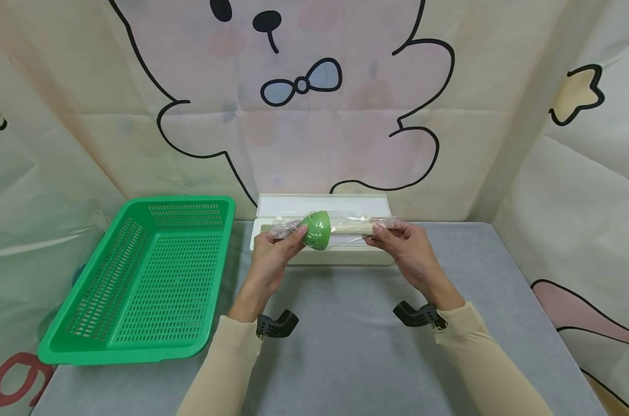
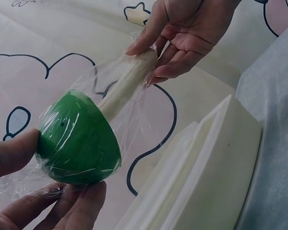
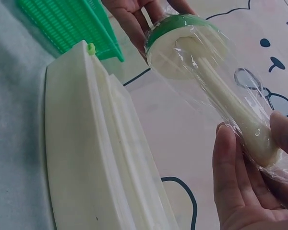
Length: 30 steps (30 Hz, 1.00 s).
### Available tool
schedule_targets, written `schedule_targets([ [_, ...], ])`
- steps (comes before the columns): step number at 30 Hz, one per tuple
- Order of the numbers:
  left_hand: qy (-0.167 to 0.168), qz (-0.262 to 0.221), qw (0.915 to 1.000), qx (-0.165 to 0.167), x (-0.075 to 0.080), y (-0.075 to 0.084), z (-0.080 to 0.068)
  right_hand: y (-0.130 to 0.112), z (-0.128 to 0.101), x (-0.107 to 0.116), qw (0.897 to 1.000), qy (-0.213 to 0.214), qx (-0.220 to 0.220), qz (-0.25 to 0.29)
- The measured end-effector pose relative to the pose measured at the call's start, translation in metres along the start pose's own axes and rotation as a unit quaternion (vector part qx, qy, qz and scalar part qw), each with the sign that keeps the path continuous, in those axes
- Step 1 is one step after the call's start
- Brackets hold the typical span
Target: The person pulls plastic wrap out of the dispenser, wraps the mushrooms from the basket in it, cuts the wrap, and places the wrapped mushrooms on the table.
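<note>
Both hands hold up a mushroom-shaped thing with a domed green cap and a long cream stem, wrapped in clear plastic. It lies roughly sideways, cap to the left, above a white box. My left hand pinches the wrapped cap between thumb and fingers, as the left wrist view shows closely. At the other end, my right hand pinches the tip of the stem. In the right wrist view the cap's pale underside faces the camera. The box's contents are mostly hidden behind the hands and the wrapped thing.
Left of the box stands a green perforated basket on the grey table. The box's raised lid is at the back, against a printed cloth backdrop. Similar cloth hangs at both sides.
</note>
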<state>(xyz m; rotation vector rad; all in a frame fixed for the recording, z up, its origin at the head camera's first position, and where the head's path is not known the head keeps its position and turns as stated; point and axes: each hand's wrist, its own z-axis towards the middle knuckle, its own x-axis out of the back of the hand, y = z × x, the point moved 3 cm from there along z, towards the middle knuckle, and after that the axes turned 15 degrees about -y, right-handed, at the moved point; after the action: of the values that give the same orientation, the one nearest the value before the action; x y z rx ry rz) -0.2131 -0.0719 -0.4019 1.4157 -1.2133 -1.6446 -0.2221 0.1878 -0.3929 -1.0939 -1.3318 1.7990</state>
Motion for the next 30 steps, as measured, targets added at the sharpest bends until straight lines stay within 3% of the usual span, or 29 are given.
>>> schedule_targets([
  [18,-0.013,-0.003,0.9998,-0.018,-0.006,0.012,-0.008,-0.015,-0.005,-0.005,1.0,-0.006,0.02,-0.001],
  [30,-0.029,0.015,0.9992,-0.022,-0.009,0.017,-0.017,-0.021,-0.013,-0.008,1.0,-0.007,0.005,-0.01],
])
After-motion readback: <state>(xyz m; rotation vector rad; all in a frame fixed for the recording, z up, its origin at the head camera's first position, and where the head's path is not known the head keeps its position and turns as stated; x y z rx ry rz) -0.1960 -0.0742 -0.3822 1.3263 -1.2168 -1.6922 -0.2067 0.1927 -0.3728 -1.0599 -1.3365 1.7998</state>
